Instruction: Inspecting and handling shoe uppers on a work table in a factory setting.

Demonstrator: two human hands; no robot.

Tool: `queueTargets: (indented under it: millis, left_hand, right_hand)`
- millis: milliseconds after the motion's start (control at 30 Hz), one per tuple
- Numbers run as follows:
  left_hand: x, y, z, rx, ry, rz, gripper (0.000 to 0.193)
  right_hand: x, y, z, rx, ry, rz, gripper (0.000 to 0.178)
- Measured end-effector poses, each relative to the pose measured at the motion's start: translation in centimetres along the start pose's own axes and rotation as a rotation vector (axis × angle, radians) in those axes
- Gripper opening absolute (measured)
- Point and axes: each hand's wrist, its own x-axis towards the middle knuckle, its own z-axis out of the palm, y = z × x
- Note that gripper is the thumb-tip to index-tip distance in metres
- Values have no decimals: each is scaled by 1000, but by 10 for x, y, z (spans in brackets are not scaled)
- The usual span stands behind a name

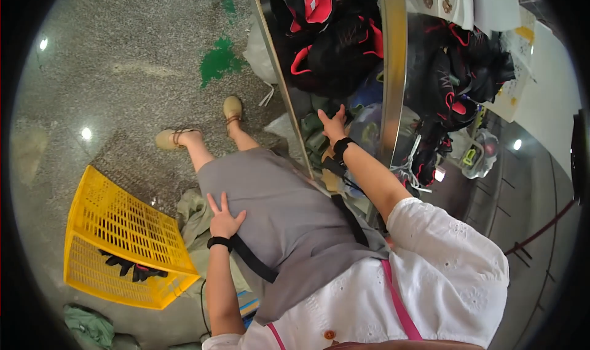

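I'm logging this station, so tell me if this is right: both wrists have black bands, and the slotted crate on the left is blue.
Wrong colour: the head view shows the slotted crate is yellow, not blue. The rest holds: left hand and right hand each have a black band at the wrist.

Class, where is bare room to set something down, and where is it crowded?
Free: the speckled floor left of the tan shoes, between the yellow basket and green patch. Crowded: between the metal bars, with red-lined black items and plastic bags near the right hand.
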Motion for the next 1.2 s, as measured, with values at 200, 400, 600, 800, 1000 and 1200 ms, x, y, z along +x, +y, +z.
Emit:
queueTargets:
  millis: [200, 400, 600, 800, 1000, 1200]
  left_hand:
    - [2, 11, -33, 152, 65, -133, 88]
    - [-4, 0, -46, 138, 150, -122, 85]
    - [-4, -4, -49, 158, 143, -147, 85]
    - [-4, -1, -48, 168, 206, -118, 82]
    - [-4, -1, -37, 185, 199, -113, 81]
    - [-3, 6, -39, 178, 205, -119, 80]
  right_hand:
    - [25, -42, -4, 146, 157, -188, 98]
    - [75, -92, -14, 106, 548, -11, 112]
    - [112, -117, -17, 264, 533, 299, 116]
    - [111, -105, -23, 773, 443, 356, 49]
    - [85, -32, -25, 1342, 425, -73, 36]
    - [74, 41, -29, 1110, 580, 4, 31]
